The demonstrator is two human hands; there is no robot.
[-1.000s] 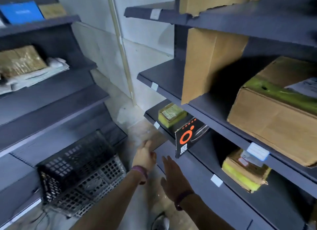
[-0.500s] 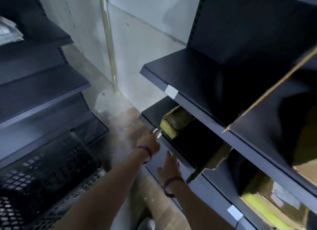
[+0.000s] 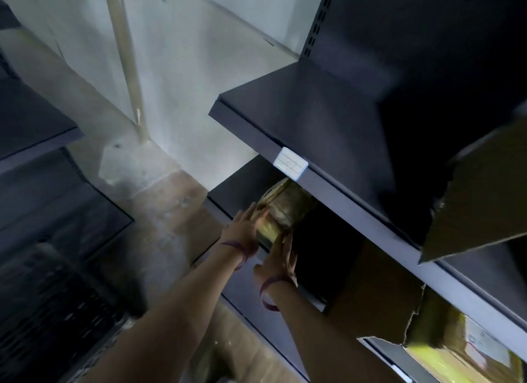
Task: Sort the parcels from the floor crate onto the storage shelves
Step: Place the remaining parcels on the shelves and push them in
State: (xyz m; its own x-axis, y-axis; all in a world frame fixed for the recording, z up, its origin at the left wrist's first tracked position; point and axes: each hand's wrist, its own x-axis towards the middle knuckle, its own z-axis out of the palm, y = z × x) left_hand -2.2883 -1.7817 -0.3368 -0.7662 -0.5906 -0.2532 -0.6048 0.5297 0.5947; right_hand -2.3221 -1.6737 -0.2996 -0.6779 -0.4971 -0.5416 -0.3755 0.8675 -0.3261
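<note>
The yellow-taped parcel (image 3: 281, 208) sits on the lower right-hand shelf (image 3: 228, 190), near its left end and close under the shelf above. Half a second ago my hands were short of it, left only at the shelf edge; now both are on it. My left hand (image 3: 243, 230) lies flat against its left face, fingers (image 3: 251, 213) straight and together, pointing up the side. My right hand (image 3: 281, 261) cups its near lower corner, fingers spread narrow, thumb out to the left. Whether I grip or merely press it, I cannot tell. Both forearms reach up and forward, a purple band at each wrist. White label (image 3: 290, 163) on the upper shelf's edge, just above the parcel. Dark crate (image 3: 54, 305) low left on the floor, blurred.
</note>
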